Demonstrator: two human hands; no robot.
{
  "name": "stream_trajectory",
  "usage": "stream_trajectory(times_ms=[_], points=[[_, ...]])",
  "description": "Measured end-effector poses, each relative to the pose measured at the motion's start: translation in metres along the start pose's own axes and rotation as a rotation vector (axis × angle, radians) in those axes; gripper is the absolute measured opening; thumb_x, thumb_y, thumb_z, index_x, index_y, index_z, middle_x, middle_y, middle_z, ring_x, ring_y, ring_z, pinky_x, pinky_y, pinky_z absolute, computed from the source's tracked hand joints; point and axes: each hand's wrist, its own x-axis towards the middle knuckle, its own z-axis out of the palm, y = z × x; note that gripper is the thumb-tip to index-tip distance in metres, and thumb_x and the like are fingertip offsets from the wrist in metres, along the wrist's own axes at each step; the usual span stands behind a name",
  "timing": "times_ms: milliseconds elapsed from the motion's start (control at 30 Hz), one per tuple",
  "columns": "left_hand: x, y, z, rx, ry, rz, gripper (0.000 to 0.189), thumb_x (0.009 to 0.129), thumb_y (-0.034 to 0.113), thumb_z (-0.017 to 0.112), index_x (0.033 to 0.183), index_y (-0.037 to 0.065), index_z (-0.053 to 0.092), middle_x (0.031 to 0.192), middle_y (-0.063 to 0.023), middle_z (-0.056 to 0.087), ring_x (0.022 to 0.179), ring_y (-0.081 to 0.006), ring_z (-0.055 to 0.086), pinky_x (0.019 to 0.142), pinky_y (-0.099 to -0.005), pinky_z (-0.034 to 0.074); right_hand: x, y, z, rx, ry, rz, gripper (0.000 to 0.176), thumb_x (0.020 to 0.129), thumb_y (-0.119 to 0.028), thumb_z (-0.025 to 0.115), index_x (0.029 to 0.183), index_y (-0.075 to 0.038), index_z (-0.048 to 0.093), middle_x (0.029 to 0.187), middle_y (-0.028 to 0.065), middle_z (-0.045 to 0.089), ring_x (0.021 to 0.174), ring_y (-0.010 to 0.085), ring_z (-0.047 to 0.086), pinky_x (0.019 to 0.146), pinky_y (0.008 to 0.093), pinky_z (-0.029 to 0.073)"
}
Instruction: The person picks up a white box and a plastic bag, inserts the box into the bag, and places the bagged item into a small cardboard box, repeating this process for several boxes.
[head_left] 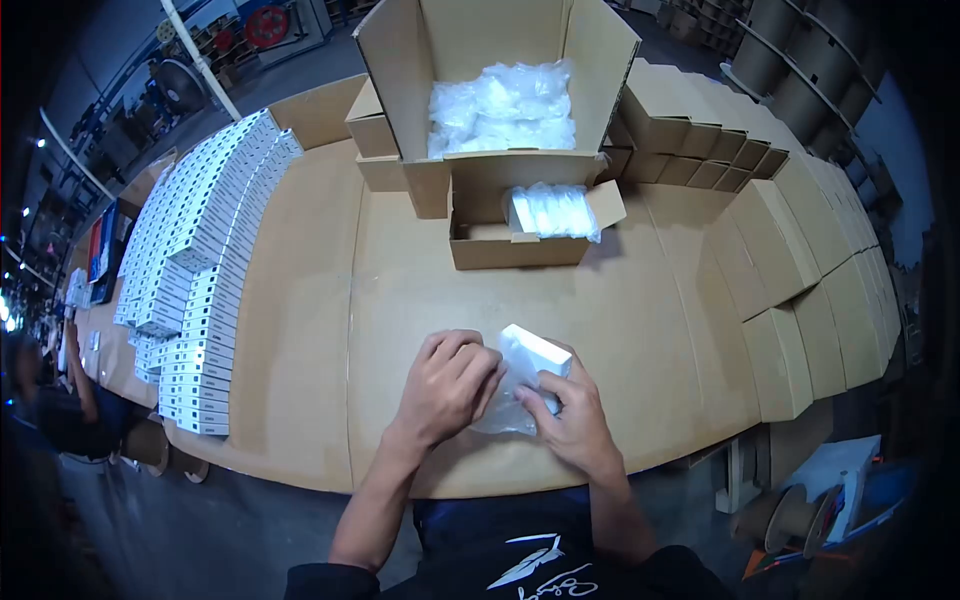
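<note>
Near the front of the table, my right hand (575, 415) is closed around a small white box (535, 352), with the thumb across its face. A clear plastic bag (508, 415) hangs about the lower part of that box. To its left, my left hand (452, 385) has its fingers curled and pinched at the bag's edge; the fingertips are partly hidden. Beyond both hands stands an open narrow carton (518, 254), holding several bagged white boxes (556, 210) at its right end.
Behind the narrow carton, a large open carton (400, 85) holds clear plastic bags (505, 105). Stacks of small white boxes (210, 270) line the left side. Brown cartons (785, 265) are stacked along the right. Another person (70, 410) is at the far left.
</note>
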Motion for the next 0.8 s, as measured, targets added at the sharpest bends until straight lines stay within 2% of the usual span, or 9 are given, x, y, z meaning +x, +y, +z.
stream_trajectory(times_ms=[100,200,233,333,367,400,567,667,800], points=[[0.003,-0.013,-0.003,-0.060,-0.085,-0.099,0.010,0.090,0.007,0.075,0.096,0.004,0.068,0.069,-0.0072,0.066,0.060,-0.0223,0.062,0.071,-0.0374,0.052,0.001,-0.003,-0.012,-0.051,-0.100,-0.009,0.019,0.092,-0.010,0.075,0.093,0.008,0.068,0.130,0.0268,0.058,0.110,0.0405,0.063,0.094,0.0423,0.051],[0.011,-0.017,-0.013,-0.193,-0.021,-0.352,0.007,0.094,0.008,0.072,0.090,0.004,0.068,0.061,-0.0049,0.062,0.057,-0.0176,0.061,0.067,-0.0303,0.051,-0.001,0.000,-0.020,-0.037,-0.159,0.033,0.019,0.093,-0.011,0.073,0.094,0.008,0.068,0.129,0.0269,0.058,0.110,0.0403,0.063,0.094,0.0427,0.051],[0.015,-0.016,-0.022,-0.425,-0.103,-0.679,0.009,0.100,0.011,0.068,0.100,0.003,0.065,0.077,-0.0056,0.065,0.072,-0.0136,0.064,0.070,-0.0266,0.052,-0.002,0.001,-0.021,-0.023,-0.181,0.070,0.020,0.094,-0.011,0.072,0.094,0.008,0.069,0.128,0.0268,0.058,0.110,0.0402,0.063,0.094,0.0427,0.050],[0.010,-0.030,0.003,-0.788,0.573,-0.550,0.022,0.103,0.017,0.064,0.117,0.002,0.057,0.101,-0.0081,0.063,0.095,-0.0152,0.063,0.077,-0.0266,0.054,-0.005,0.006,-0.015,0.033,-0.126,0.124,0.020,0.096,-0.013,0.070,0.096,0.008,0.070,0.125,0.0260,0.059,0.108,0.0391,0.063,0.093,0.0421,0.050],[-0.001,-0.032,0.007,-0.829,0.475,-0.567,0.032,0.105,0.021,0.062,0.128,0.003,0.048,0.117,-0.0112,0.057,0.111,-0.0184,0.058,0.085,-0.0281,0.053,-0.005,0.008,-0.013,0.052,-0.084,0.135,0.021,0.097,-0.013,0.069,0.097,0.007,0.071,0.124,0.0256,0.059,0.107,0.0387,0.063,0.093,0.0418,0.050],[-0.015,-0.033,0.013,-0.859,0.361,-0.552,0.036,0.104,0.019,0.064,0.131,0.004,0.047,0.118,-0.0107,0.058,0.110,-0.0172,0.058,0.085,-0.0274,0.053,-0.006,0.010,-0.011,0.070,-0.076,0.147,0.021,0.097,-0.014,0.069,0.098,0.007,0.071,0.123,0.0252,0.059,0.106,0.0382,0.063,0.093,0.0414,0.050],[-0.031,0.020,0.025,-0.966,0.151,-0.887,0.030,0.097,0.012,0.074,0.119,-0.003,0.060,0.106,-0.0071,0.068,0.096,-0.0124,0.063,0.086,-0.0287,0.052,-0.006,0.023,0.011,0.248,0.044,0.156,0.026,0.100,-0.020,0.069,0.098,0.005,0.073,0.115,0.0187,0.060,0.101,0.0288,0.063,0.089,0.0378,0.050],[-0.036,0.025,0.031,-0.943,0.215,-0.860,0.024,0.096,0.012,0.075,0.112,-0.003,0.065,0.100,-0.0060,0.071,0.092,-0.0118,0.065,0.085,-0.0277,0.052,-0.006,0.029,0.018,0.419,0.129,0.227,0.031,0.103,-0.025,0.067,0.098,0.005,0.073,0.108,0.0131,0.058,0.097,0.0219,0.060,0.085,0.0346,0.049],[-0.037,0.023,0.033,-1.088,0.334,-0.812,0.032,0.091,0.010,0.080,0.115,-0.003,0.064,0.104,-0.0074,0.071,0.098,-0.0132,0.065,0.088,-0.0293,0.052,-0.007,0.033,0.022,0.518,0.148,0.323,0.034,0.106,-0.027,0.062,0.100,0.004,0.074,0.102,0.0088,0.054,0.094,0.0171,0.055,0.084,0.0322,0.047]])
